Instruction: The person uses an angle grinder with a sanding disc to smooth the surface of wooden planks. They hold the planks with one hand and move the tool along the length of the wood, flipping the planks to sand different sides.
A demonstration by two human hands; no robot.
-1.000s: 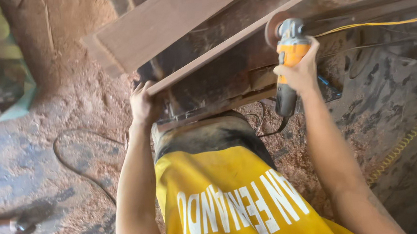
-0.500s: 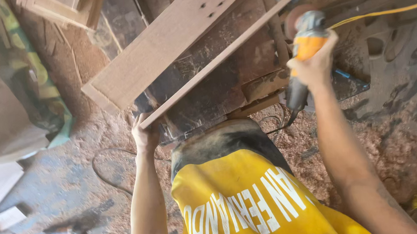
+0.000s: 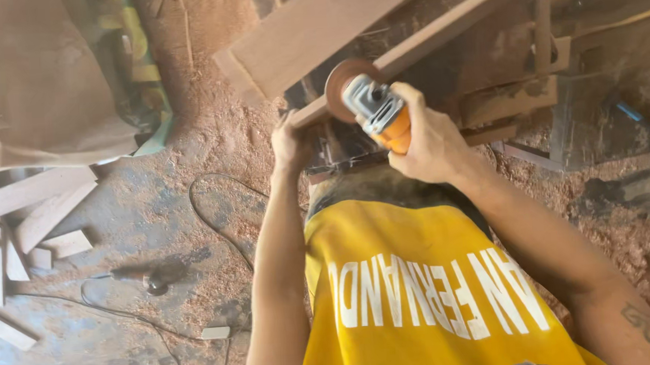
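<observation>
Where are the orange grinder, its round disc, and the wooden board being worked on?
orange grinder [image 3: 389, 126], head view, on its orange body.
round disc [image 3: 340, 84], head view, on its brown face.
wooden board [image 3: 316, 33], head view, on its broad flat face.

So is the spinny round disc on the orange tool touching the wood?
Touching. The head view shows the sanding disc pressed against the end of the narrow wooden board, no gap visible, with the right hand gripping the orange grinder.

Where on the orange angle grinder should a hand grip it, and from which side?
Grip the orange body from behind, as the right hand does: it is narrow enough to wrap, and the sanding disc sits at the far end, probably safest kept clear of fingers.
</observation>
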